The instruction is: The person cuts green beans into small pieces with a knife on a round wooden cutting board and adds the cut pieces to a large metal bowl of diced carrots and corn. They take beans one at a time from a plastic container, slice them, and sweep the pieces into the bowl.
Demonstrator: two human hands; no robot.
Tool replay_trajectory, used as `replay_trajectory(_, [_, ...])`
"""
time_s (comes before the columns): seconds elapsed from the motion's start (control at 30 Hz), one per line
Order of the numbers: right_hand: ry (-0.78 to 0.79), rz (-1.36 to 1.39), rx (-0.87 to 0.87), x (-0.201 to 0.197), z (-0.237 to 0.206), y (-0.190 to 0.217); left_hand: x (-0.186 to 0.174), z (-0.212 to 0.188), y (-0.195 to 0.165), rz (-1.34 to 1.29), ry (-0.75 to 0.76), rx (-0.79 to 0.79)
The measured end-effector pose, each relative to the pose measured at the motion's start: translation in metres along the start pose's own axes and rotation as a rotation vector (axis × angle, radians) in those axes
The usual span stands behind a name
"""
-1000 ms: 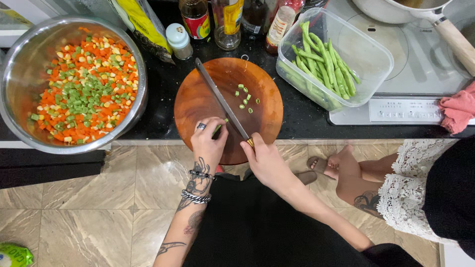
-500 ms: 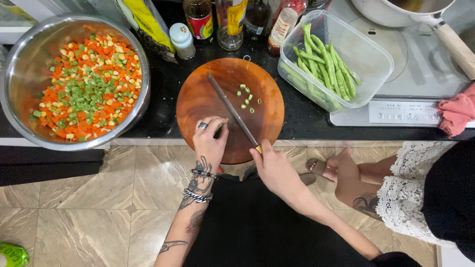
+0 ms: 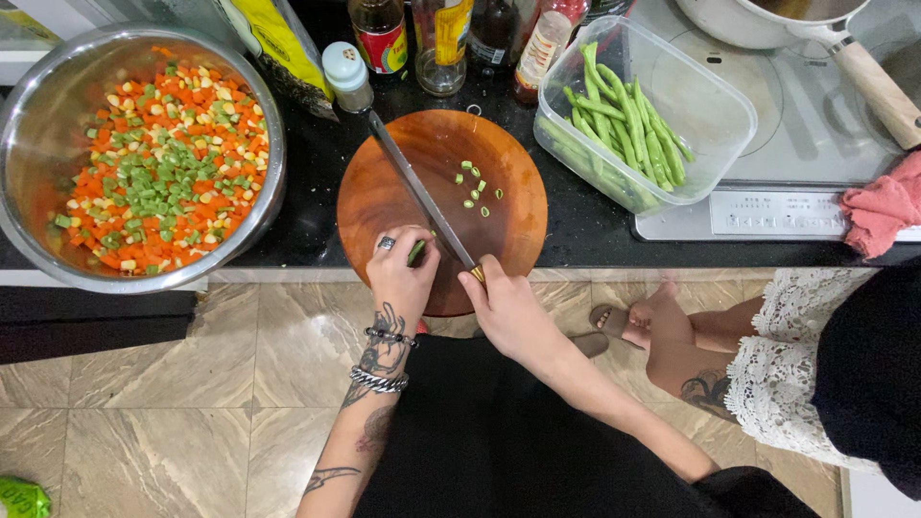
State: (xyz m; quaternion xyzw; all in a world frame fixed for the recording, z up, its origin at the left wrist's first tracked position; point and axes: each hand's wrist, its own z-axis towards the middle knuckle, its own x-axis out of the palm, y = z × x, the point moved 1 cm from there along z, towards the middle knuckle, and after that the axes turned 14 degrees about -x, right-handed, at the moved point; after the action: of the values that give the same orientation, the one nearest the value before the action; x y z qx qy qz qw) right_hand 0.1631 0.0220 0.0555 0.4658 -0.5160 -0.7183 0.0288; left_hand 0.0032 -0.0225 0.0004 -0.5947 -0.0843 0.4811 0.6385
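the right hand [image 3: 508, 307] has its grip closed around the handle of a long knife [image 3: 417, 192]. the blade lies slanting across a round wooden board [image 3: 384, 192] on the dark bench [image 3: 576, 225]. the left hand [image 3: 403, 278] presses down on a green bean [image 3: 416, 252] at the near side of the board, just beside the blade; its fingers are curled onto the bean. small cut bean pieces [image 3: 477, 187] lie on the board, on the right of the blade. a big metal bowl [image 3: 259, 105] full of orange, green and yellow bits sits to the left. a clear box [image 3: 715, 101] of whole green beans sits to the right. another person's bare legs [image 3: 672, 336] stand near.
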Motion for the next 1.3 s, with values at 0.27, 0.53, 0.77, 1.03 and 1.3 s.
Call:
replay_trajectory(0.27, [0.001, -0.106, 0.001, 0.0, -0.002, 0.009, 0.001, -0.001, 0.002, -0.007, 0.0, -0.003])
replay_trajectory(0.53, [0.086, -0.297, 0.047, -0.001, -0.002, 0.021, -0.004, -0.001, -0.005, 0.001, 0.016, 0.002])
replay_trajectory(0.77, [0.071, -0.232, 0.052, -0.001, -0.004, 0.017, -0.012, -0.006, -0.008, 0.091, -0.04, -0.046])
replay_trajectory(1.03, [0.067, -0.245, 0.061, -0.003, -0.01, 0.016, -0.011, -0.007, -0.003, 0.099, -0.034, -0.03])
replay_trajectory(1.3, [0.086, -0.194, 0.056, -0.009, -0.029, 0.006, -0.01, -0.007, -0.002, 0.063, -0.024, -0.035])
